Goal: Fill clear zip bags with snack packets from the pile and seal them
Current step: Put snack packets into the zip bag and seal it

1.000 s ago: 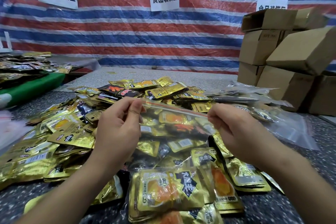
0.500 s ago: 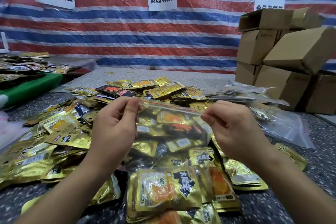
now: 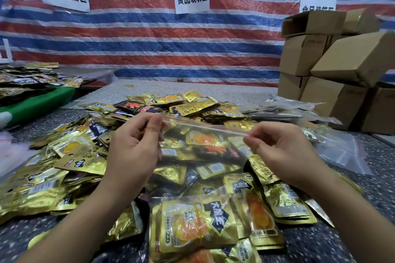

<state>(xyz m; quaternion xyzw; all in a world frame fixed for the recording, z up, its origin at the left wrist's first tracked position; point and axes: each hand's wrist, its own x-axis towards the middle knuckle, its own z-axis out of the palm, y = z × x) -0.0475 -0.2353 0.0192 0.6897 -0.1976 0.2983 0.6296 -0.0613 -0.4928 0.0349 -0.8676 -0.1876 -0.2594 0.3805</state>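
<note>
A: Zip bag point(image 3: 205, 151), clear, held up over the pile of snack packets point(image 3: 70, 156) in the middle of the counter point(image 3: 363, 230). From the head camera, it already has gold and black packets inside.

B: And the hands?

A: Both are pinching the top edge. The left hand point(image 3: 132, 151) grips the left end of the red-lined zip strip point(image 3: 205, 127) between thumb and fingertips; the right hand point(image 3: 280, 151) pinches the right end the same way. The strip is stretched taut between them.

B: So which step would you call it?

A: Sealing, I'd say. The filling of this bag looks done, and the strip lies flat as one line, though I cannot tell whether it is pressed closed along its whole length.

B: What does the next move need?

A: Probably running a pinch along the strip from one end to the other, keeping both sides aligned so no gap stays open. Then the bag wants setting aside, perhaps with the other bags point(image 3: 299, 111) lying to the right near the cardboard boxes point(image 3: 333, 66).

B: Anything else in sight?

A: A sealed bag of packets point(image 3: 192, 226) lies nearest the camera, and a striped tarp point(image 3: 149, 45) with paper signs hangs behind.
</note>
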